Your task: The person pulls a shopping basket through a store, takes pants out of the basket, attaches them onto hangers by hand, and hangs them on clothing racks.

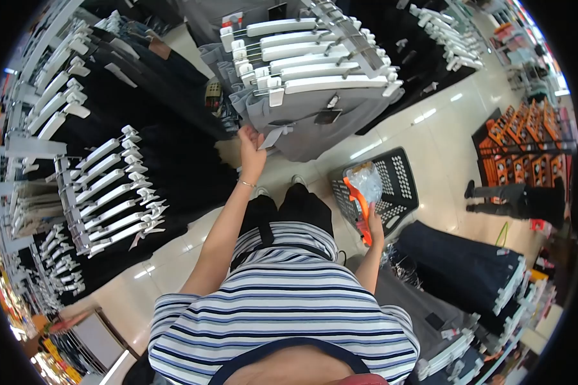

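My left hand (252, 145) is raised to the front left, its fingers closed on a white paper tag (276, 136) at the side of some grey trousers (321, 131). These trousers hang in a row from white clip hangers (334, 83) on a metal rail. At my right side, my right hand (374, 228) is wrapped round the orange handle (360, 199) of a dark grey shopping basket (401, 173). A clear plastic-wrapped item (367, 179) lies in the basket.
Black trousers (154, 154) on white hangers (112, 199) crowd my left. Dark folded trousers (456, 256) hang close behind the basket on the right. Farther right, a person (517, 196) in dark clothes stands by an orange display rack (526, 144). Pale tile floor (446, 122) runs between the racks.
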`<move>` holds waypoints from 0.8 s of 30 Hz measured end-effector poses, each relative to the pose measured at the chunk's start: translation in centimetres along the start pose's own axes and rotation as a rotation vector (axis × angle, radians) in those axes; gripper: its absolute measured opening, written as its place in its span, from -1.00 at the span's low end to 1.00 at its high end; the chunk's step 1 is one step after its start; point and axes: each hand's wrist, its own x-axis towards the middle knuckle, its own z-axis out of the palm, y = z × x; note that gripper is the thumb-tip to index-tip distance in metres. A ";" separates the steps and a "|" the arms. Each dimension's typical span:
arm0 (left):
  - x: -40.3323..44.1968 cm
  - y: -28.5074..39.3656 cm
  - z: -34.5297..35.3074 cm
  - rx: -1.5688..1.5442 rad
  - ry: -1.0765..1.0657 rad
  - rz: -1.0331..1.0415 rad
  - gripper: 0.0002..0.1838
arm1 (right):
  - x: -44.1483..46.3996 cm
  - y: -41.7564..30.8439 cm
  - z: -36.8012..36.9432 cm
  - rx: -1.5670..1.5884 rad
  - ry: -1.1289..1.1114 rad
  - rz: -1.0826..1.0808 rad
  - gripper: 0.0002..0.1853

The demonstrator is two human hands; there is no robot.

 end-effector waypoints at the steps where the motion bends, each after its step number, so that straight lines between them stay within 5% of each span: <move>1: -1.1 -0.5 0.0 0.039 0.005 -0.007 -0.60 | -4.7 -4.1 -1.1 -0.082 0.073 -0.079 -0.36; 3: -3.5 -0.7 0.0 0.142 -0.061 -0.054 -0.58 | -8.4 -7.0 0.1 -0.356 0.336 -0.255 -0.47; 5: -6.2 -0.4 0.3 0.272 -0.189 -0.132 -0.55 | -11.1 -8.4 0.3 -0.371 0.309 -0.328 -0.50; 8: -10.5 -2.6 2.1 0.179 -0.683 -0.219 -0.44 | -11.9 -7.4 2.1 -0.385 0.281 -0.353 -0.54; 12: -15.4 1.8 2.6 0.444 -1.166 0.217 -0.34 | -14.3 -6.0 3.6 -0.378 0.207 -0.372 -0.66; 15: -19.8 2.4 3.4 0.411 -1.242 0.447 -0.23 | -15.9 -4.8 3.5 -0.416 0.107 -0.420 -0.70; 17: -22.8 2.2 4.2 0.456 -1.195 0.610 -0.34 | -15.4 -2.0 5.3 -0.466 0.029 -0.518 -0.70; 24: -32.1 1.2 5.8 0.650 -1.240 0.408 -0.79 | -20.2 2.4 5.3 -0.457 -0.174 -0.729 -0.69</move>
